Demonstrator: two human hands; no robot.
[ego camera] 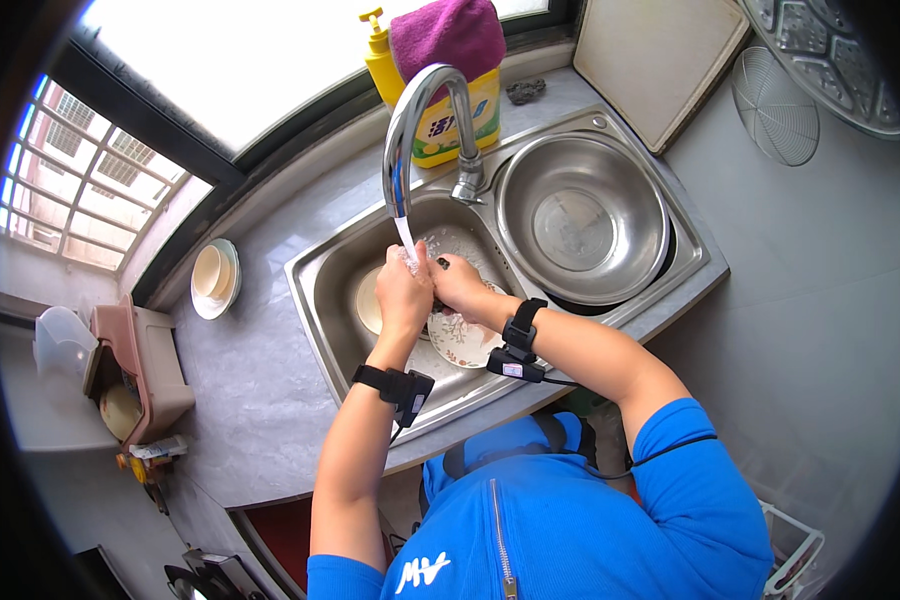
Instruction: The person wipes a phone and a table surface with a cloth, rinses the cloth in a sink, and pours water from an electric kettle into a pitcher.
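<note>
Water runs from the chrome faucet (399,165) onto my left hand (405,291), which is held right under the stream over the left sink basin (330,300). Close against it on the right is my right hand (461,283), its fingers curled around a dark scrubber (442,263), of which only small parts show. What my left hand grips, if anything, is hidden behind its back. Below the hands a plate with a leaf pattern (461,341) lies in the basin, and a cream bowl (368,300) is partly covered by my left hand.
A large steel bowl (622,259) fills the right basin. Behind the faucet stand a yellow pump bottle (381,67) and a yellow detergent jug (457,127) under a purple cloth (450,37). Stacked bowls (214,277) are at left, near a pink container (157,367). A cutting board (656,60) leans at right.
</note>
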